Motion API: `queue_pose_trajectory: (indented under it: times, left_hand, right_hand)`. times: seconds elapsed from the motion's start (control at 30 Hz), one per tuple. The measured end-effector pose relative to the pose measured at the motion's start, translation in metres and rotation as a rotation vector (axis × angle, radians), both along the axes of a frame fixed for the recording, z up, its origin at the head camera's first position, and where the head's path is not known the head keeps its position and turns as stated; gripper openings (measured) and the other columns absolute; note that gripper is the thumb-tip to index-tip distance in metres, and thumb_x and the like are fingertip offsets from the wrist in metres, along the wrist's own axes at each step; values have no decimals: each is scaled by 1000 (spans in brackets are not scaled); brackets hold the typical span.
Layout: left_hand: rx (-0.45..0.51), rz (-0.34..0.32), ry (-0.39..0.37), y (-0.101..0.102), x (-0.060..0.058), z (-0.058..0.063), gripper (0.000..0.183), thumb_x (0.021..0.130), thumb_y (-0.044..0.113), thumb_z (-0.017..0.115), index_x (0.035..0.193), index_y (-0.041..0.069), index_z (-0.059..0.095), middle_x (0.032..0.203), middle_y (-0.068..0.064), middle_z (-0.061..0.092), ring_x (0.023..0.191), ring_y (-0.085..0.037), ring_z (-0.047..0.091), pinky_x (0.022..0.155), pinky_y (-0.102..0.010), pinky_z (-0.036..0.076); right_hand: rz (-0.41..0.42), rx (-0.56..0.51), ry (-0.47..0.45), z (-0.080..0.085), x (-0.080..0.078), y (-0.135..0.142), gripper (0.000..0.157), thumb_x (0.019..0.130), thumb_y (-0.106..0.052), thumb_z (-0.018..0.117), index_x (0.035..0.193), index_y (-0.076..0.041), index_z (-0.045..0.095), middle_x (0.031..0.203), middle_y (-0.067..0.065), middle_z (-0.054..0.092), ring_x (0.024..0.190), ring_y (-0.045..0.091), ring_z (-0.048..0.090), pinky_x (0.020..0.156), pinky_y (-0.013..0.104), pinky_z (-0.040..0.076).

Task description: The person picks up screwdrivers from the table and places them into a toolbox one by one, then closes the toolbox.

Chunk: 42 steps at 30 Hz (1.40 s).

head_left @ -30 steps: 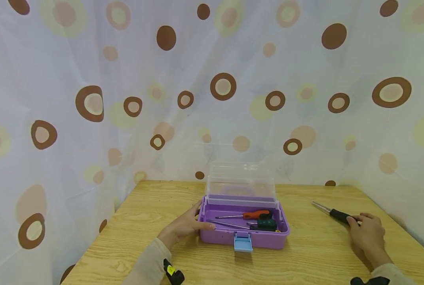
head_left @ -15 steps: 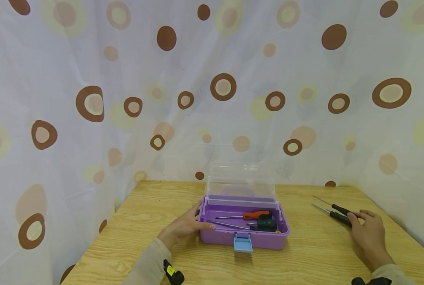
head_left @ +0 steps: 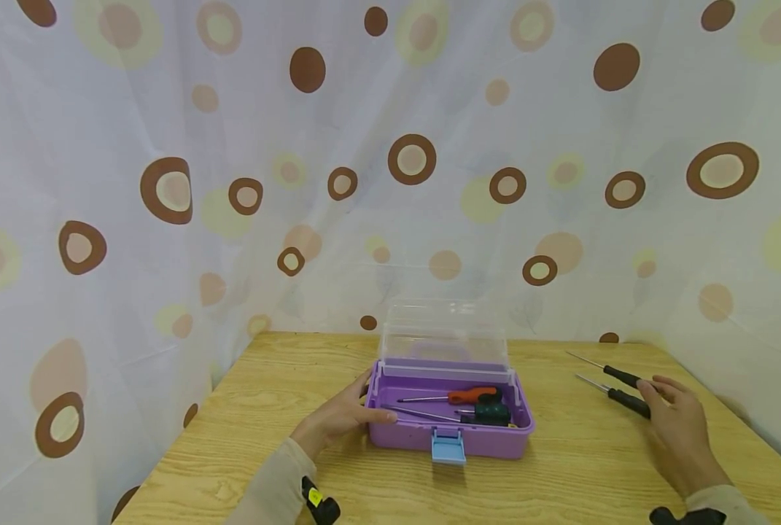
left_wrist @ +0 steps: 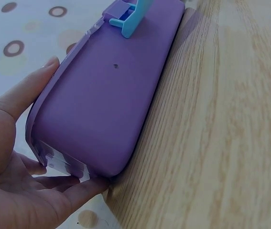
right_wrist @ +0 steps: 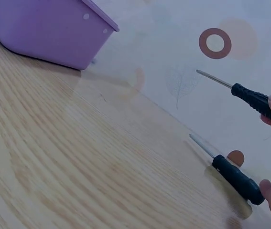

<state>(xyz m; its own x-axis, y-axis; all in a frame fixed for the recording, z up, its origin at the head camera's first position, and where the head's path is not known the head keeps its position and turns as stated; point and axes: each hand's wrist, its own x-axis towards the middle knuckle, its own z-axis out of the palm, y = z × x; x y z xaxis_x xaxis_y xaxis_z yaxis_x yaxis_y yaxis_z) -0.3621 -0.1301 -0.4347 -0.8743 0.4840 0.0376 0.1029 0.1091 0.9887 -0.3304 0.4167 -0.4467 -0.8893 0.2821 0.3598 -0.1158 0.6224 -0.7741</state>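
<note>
A purple toolbox (head_left: 403, 439) stands on the table with its clear lid (head_left: 444, 332) raised. My left hand (head_left: 344, 417) grips its left end, thumb along the rim and fingers against the side (left_wrist: 61, 162). Inside lie an orange-handled screwdriver (head_left: 470, 396), a stubby dark green-handled one (head_left: 493, 410) and a long one with a dark handle (head_left: 475, 421). At the right, my right hand (head_left: 682, 426) pinches the black handle of a screwdriver (right_wrist: 252, 99), shaft pointing away to the left. Below it, another black-handled screwdriver (right_wrist: 235, 179) lies on the table, its handle end right by the fingers.
The toolbox's light blue latch (head_left: 448, 447) hangs down at the front. A wooden table (head_left: 285, 364) spreads under everything, with a dotted curtain (head_left: 337, 131) behind and at both sides. Dark camera mounts (head_left: 321, 503) sit on both wrists.
A second screwdriver has come into sight in my right hand, lifted and shifted left, away from the one on the table. My left hand and the toolbox have stayed still.
</note>
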Motion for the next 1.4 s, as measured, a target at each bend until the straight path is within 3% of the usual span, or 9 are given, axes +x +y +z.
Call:
queue_pose_trajectory:
  times: [0.1, 0.17, 0.27, 0.33, 0.43, 0.87, 1.1, 1.23, 1.4]
  left_hand:
    - [-1, -1, 6, 1, -1, -1, 114, 85, 16, 86, 168, 15, 7, 164, -26, 21, 145, -44, 33, 119, -56, 27]
    - [-6, 0, 8, 1, -2, -2, 114, 85, 17, 86, 168, 14, 8, 164, -27, 22, 145, -44, 34, 119, -56, 27]
    - [-11, 3, 7, 1, -2, -3, 114, 85, 17, 87, 168, 14, 8, 164, -28, 22, 144, -44, 35, 118, -56, 28]
    - [-11, 5, 6, 2, -2, -3, 114, 85, 17, 87, 168, 14, 8, 164, -28, 22, 143, -44, 35, 118, -56, 28]
    - [-8, 5, 6, 2, -2, -3, 114, 85, 16, 86, 168, 14, 8, 164, -28, 22, 143, -44, 36, 118, -56, 28]
    - [-10, 15, -1, 1, -2, 0, 115, 84, 18, 87, 168, 16, 8, 164, -27, 21, 145, -44, 33, 119, -57, 25]
    - [-8, 19, 1, 1, 0, 0, 116, 84, 18, 88, 168, 16, 8, 164, -28, 20, 144, -45, 33, 119, -58, 25]
    - [-13, 20, 5, 0, 1, 0, 115, 84, 18, 87, 168, 15, 8, 164, -29, 19, 145, -46, 31, 119, -60, 24]
    - [-3, 3, 7, 0, 0, 0, 114, 85, 17, 86, 168, 14, 7, 164, -29, 19, 145, -45, 32, 119, -59, 25]
  right_hand:
    - [-9, -13, -6, 0, 1, -3, 68, 112, -40, 37, 141, 21, 44, 152, 38, 34, 136, 57, 33, 101, 54, 47]
    - [4, -46, 3, -1, 2, -4, 66, 112, -39, 36, 143, 18, 43, 143, 36, 45, 123, 40, 55, 90, 34, 54]
    - [52, -137, 44, -5, 3, -6, 58, 112, -36, 38, 141, 14, 44, 120, 13, 64, 97, 7, 65, 70, 13, 52]
    - [110, -221, 85, -6, 2, -6, 47, 112, -32, 41, 134, 9, 49, 107, -6, 69, 86, -6, 63, 73, 14, 55]
    - [186, -349, 135, -5, 0, -8, 30, 111, -27, 47, 124, 0, 54, 96, -18, 71, 85, -5, 67, 74, 15, 56]
    - [322, -619, 147, -1, -1, -23, 20, 108, -21, 56, 124, -9, 58, 99, -11, 75, 88, 1, 71, 77, 17, 57]
    - [494, -753, 190, 9, -3, -36, 16, 107, -15, 58, 121, -13, 65, 105, -1, 77, 94, 7, 72, 82, 21, 57]
    - [576, -771, 169, 16, -4, -48, 18, 108, -14, 55, 123, -14, 66, 108, 1, 76, 96, 8, 71, 83, 22, 58]
    - [590, -640, 131, 23, -9, -63, 23, 109, -19, 54, 129, -11, 62, 113, -2, 73, 102, 7, 67, 87, 21, 56]
